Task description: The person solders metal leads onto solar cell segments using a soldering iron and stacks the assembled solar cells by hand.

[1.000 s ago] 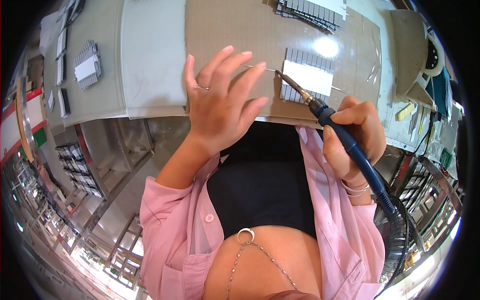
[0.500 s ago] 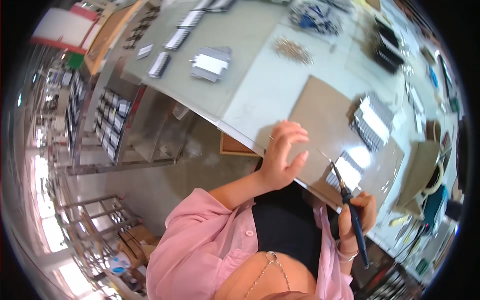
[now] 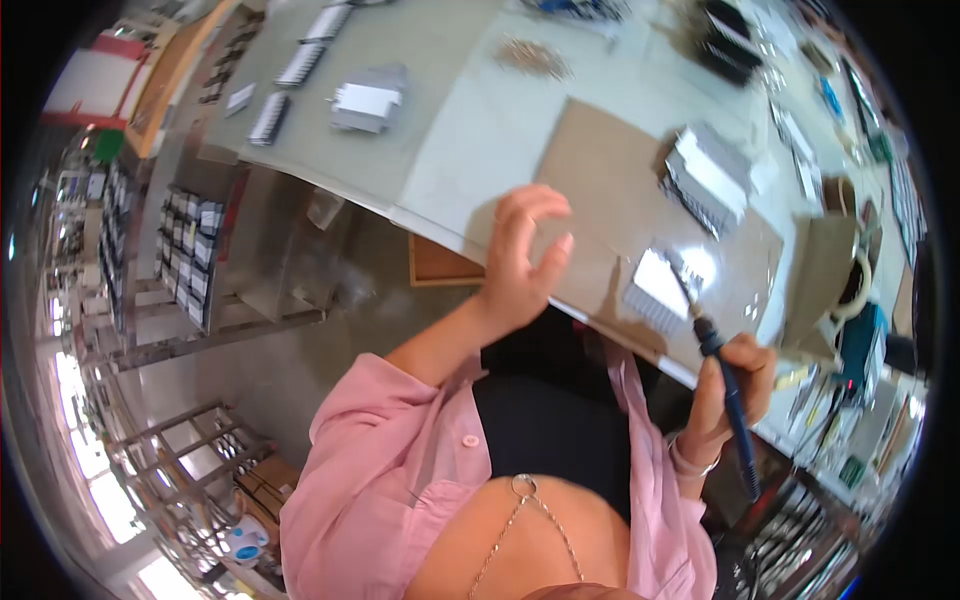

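Observation:
My right hand grips the dark blue handle of a soldering iron, whose thin metal end points up and left. That end passes over or beside a small white-and-grey finned block on the brown board; I cannot tell whether they touch. Over the board's left edge, my left hand is raised with curved fingers and the thumb apart, with nothing visible in it. A larger stack of similar grey finned pieces lies further up the board.
Loose thin brass-coloured pieces lie on the bench beyond. More finned blocks sit at the left. A beige holder, tools and cables crowd the right. The bench's front edge runs below my left hand; a shelf with blocks stands left.
The view has shifted, so the bench appears further up and left. My right hand with the soldering iron has moved right relative to the small block. My left hand keeps nearly the same pose.

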{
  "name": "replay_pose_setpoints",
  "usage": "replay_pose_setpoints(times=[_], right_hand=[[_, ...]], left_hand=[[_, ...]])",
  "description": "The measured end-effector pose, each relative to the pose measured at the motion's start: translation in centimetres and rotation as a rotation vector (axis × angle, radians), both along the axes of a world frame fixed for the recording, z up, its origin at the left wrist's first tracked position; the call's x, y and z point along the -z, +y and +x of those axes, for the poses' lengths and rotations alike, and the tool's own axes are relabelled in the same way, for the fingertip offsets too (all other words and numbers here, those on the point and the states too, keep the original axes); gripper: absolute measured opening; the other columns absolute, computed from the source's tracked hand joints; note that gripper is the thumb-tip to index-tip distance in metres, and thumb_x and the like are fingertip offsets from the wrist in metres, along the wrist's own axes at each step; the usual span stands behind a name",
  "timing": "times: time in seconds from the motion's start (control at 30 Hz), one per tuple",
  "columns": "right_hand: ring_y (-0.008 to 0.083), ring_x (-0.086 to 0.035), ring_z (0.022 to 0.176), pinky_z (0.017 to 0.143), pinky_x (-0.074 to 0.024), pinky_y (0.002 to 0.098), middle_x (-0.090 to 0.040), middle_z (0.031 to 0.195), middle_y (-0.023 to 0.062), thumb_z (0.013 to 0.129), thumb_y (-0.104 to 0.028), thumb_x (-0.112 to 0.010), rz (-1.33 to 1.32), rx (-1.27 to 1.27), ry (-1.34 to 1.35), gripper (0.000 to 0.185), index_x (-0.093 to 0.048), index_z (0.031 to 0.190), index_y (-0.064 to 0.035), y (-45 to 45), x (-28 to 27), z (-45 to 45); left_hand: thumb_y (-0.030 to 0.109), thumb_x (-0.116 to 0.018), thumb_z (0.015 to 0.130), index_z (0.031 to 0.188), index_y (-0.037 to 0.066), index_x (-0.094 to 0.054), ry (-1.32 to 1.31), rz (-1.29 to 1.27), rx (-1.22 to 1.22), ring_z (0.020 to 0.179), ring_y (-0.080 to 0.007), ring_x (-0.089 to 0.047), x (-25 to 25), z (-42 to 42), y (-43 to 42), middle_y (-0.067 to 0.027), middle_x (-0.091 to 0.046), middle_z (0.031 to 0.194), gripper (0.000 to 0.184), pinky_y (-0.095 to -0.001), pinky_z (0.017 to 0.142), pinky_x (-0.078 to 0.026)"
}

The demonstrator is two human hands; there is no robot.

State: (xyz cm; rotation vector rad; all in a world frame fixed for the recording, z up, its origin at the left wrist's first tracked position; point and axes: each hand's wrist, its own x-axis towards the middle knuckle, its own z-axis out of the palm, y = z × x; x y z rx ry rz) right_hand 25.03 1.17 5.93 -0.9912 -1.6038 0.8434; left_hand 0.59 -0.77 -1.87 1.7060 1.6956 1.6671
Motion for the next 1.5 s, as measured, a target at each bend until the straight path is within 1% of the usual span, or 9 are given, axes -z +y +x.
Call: replay_pose_setpoints(times=[0.1,0.2,0.3,0.43,0.53,0.73,0.93,1.17,1.5], right_hand=[[0.0108,-0.037,0.065,0.060,-0.0283,0.0242,-0.041,0.071,0.0028,0.078,-0.008,-0.063,0.049,0.135,0.077,0.018,-0.049,0.086,-0.0015,0.2,-0.3,1.9],[0.0108,-0.037,0.067,0.062,-0.0293,0.0241,-0.043,0.072,0.0026,0.075,-0.004,-0.061,0.037,0.268,0.170,0.015,-0.050,0.084,-0.0015,0.3,-0.2,4.2],[0.0107,-0.038,0.069,0.065,-0.0317,0.0241,-0.044,0.073,0.0028,0.073,-0.002,-0.059,-0.001,0.386,0.204,0.013,-0.051,0.083,-0.0015,-0.1,0.4,5.8],[0.0099,-0.039,0.069,0.066,-0.0330,0.0233,-0.044,0.073,0.0024,0.073,0.001,-0.057,-0.033,0.393,0.234,0.013,-0.051,0.085,-0.0016,-0.5,1.0,6.5],[0.0091,-0.038,0.068,0.064,-0.0323,0.0220,-0.044,0.073,0.0016,0.074,0.002,-0.057,-0.086,0.342,0.213,0.014,-0.051,0.085,-0.0018,-0.8,1.0,6.9],[0.0081,-0.038,0.067,0.062,-0.0311,0.0215,-0.044,0.074,0.0012,0.075,0.000,-0.059,-0.099,0.352,0.205,0.014,-0.052,0.086,-0.0019,-0.7,0.9,7.1],[0.0094,-0.043,0.073,0.066,-0.0366,0.0226,-0.046,0.079,0.0015,0.075,0.002,-0.057,-0.096,0.391,0.159,0.012,-0.052,0.084,-0.0027,-0.9,2.2,8.0],[0.0078,-0.037,0.065,0.057,-0.0301,0.0228,-0.042,0.075,0.0006,0.076,-0.005,-0.053,-0.110,0.432,0.131,0.005,-0.050,0.079,-0.0031,-0.5,2.3,9.0],[0.0032,-0.031,0.056,0.049,-0.0220,0.0178,-0.040,0.073,-0.0011,0.083,-0.003,-0.052,-0.078,0.407,0.256,0.004,-0.049,0.085,-0.0051,0.7,2.2,7.7]], left_hand=[[0.004,-0.060,0.081,0.103,0.004,-0.061,-0.226,-0.038,0.011,0.111,-0.0309,-0.050,-0.6,0.2,-0.1,-0.0141,-0.056,0.111,0.022,-0.0408,0.096,-0.039],[0.004,-0.061,0.080,0.099,0.006,-0.065,0.017,-0.158,-0.036,0.111,-0.0276,-0.050,-1.9,0.3,-1.0,-0.0110,-0.056,0.112,0.020,-0.0398,0.098,-0.037],[0.006,-0.060,0.082,0.101,0.006,-0.068,0.456,-0.156,0.048,0.112,-0.0273,-0.050,-2.6,1.0,-0.8,-0.0091,-0.055,0.115,0.021,-0.0390,0.100,-0.036],[0.016,-0.066,0.080,0.108,0.012,-0.067,0.782,-0.150,0.064,0.117,-0.0244,-0.048,-2.5,2.7,-0.6,-0.0046,-0.055,0.117,0.028,-0.0515,0.106,-0.024],[0.023,-0.071,0.077,0.111,0.015,-0.064,0.873,-0.128,0.087,0.119,-0.0218,-0.047,-2.0,3.5,-0.5,-0.0032,-0.054,0.118,0.036,-0.0605,0.105,-0.021],[0.031,-0.072,0.076,0.118,0.016,-0.063,0.942,-0.193,0.121,0.123,-0.0223,-0.043,-2.0,4.2,-0.4,-0.0031,-0.053,0.122,0.045,-0.0636,0.105,-0.017],[0.033,-0.074,0.073,0.119,0.015,-0.062,1.075,-0.156,0.165,0.127,-0.0234,-0.042,-1.9,4.1,-0.2,-0.0029,-0.052,0.125,0.052,-0.0676,0.103,-0.020],[0.033,-0.073,0.075,0.123,0.015,-0.057,0.814,-0.227,0.170,0.127,-0.0246,-0.040,-2.2,3.2,-0.1,-0.0047,-0.047,0.130,0.054,-0.0677,0.106,-0.016],[0.036,-0.069,0.080,0.123,0.009,-0.057,0.780,-0.197,0.116,0.133,-0.0234,-0.033,-0.4,2.9,-2.0,-0.0062,-0.047,0.130,0.052,-0.0695,0.107,-0.014]])
